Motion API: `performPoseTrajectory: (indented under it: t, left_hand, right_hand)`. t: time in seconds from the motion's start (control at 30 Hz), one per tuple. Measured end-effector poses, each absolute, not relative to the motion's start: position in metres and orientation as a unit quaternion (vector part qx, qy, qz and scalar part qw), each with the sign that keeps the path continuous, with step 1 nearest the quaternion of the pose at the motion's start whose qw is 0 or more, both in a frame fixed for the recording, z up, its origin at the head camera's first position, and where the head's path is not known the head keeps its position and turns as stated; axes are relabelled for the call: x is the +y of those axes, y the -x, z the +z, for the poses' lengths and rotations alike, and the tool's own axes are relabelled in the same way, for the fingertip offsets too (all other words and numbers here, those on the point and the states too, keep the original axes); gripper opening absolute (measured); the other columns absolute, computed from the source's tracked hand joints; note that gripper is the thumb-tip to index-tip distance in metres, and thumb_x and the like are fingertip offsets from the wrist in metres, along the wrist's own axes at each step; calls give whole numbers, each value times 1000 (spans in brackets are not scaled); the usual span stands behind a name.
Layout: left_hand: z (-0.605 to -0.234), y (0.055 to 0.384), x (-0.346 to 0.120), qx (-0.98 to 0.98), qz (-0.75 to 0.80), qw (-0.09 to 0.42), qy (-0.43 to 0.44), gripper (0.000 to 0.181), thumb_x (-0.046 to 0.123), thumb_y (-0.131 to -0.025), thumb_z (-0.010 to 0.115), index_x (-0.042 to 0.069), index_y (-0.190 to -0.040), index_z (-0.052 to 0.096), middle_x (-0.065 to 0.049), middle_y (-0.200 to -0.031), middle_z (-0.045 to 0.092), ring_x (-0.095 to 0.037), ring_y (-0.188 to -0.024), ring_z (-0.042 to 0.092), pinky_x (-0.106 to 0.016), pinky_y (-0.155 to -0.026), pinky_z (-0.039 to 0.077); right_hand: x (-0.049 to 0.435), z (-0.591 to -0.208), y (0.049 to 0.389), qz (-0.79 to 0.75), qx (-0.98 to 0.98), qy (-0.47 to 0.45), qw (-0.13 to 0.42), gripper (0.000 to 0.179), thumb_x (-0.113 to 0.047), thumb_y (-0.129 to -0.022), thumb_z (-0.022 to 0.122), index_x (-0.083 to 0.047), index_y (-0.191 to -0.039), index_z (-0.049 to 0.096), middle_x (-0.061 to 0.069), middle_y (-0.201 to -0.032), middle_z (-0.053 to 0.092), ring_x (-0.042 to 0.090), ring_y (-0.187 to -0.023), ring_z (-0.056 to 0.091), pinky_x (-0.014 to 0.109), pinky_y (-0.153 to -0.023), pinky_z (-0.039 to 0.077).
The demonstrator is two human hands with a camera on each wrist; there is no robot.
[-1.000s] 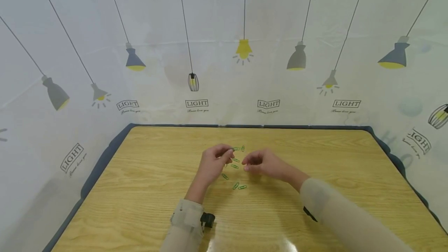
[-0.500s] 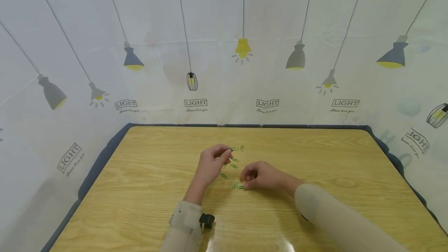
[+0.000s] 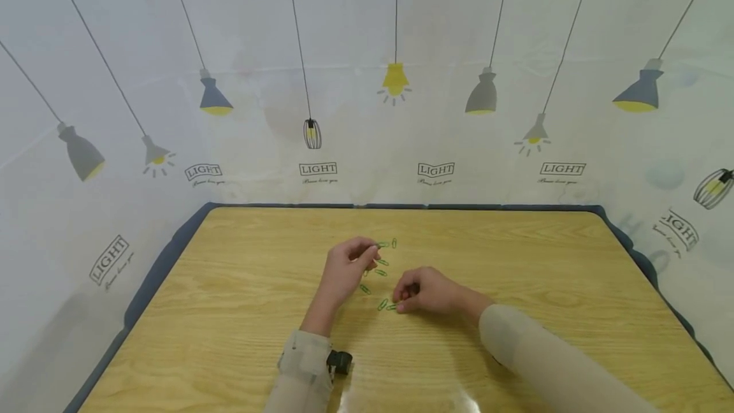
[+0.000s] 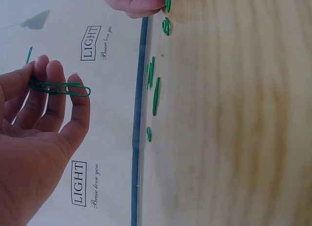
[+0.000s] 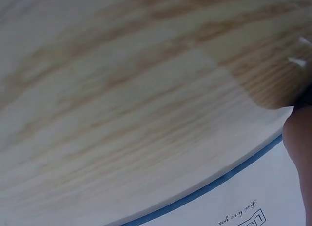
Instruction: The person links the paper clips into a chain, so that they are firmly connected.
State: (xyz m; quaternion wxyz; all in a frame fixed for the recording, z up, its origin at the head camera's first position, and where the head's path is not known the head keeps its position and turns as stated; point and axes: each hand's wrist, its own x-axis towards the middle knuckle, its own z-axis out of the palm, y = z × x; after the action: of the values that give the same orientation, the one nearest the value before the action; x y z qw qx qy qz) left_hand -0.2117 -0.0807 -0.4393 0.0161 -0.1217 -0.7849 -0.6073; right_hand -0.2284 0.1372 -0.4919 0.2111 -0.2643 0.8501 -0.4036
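My left hand [image 3: 343, 269] is raised over the middle of the table. In the left wrist view its thumb and fingers pinch a short chain of linked green paper clips [image 4: 73, 89], which hangs across the fingers. My right hand [image 3: 430, 292] is low at the tabletop, its fingertips gripping the end of a green paper clip [image 3: 392, 306]. Another paper clip [image 3: 382, 304] lies just left of that one. Further loose ones, such as a green clip [image 3: 365, 289], lie between the hands. The right wrist view shows only part of the right hand, without its fingertips.
The wooden table [image 3: 258, 241] has a dark blue edge [image 3: 459, 207] along its back and sides. Behind it hangs a pale wall covering [image 3: 355, 107] printed with lamps. Another green paper clip [image 3: 394, 243] lies beyond the left hand's fingertips.
My right hand has come down and nearer to me, from beside the left hand's fingers to a paper clip at the near end of the group. The left hand has stayed in place.
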Motion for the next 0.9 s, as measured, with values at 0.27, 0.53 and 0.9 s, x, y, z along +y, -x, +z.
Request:
performPoseTrajectory:
  t: [0.27,0.53,0.9]
  left_hand:
    - [-440,212,-81,-781,-613,6,117,17,18,-99,59,6,-105,70,-21,-98,70,-36,-87,66,-46,-79,58]
    - [-452,219,-80,-783,-608,19,126,20,30,-98,61,14,-102,71,-11,-93,72,-24,-81,67,-38,-75,59]
    - [-451,216,-81,-780,-612,19,127,14,23,-98,61,15,-103,72,-7,-91,71,-18,-79,66,-29,-73,59]
  right_hand:
    - [136,-495,229,-402,852,267,204,10,-27,-83,79,-26,-90,73,-8,-88,67,11,-81,58,25,-72,50]
    - [136,-488,229,-402,851,266,207,6,-23,-85,77,-25,-88,73,-7,-87,67,11,-79,58,26,-69,50]
    - [136,-489,227,-384,854,282,209,6,-23,-87,75,-26,-86,71,-7,-86,63,10,-78,55,25,-68,49]
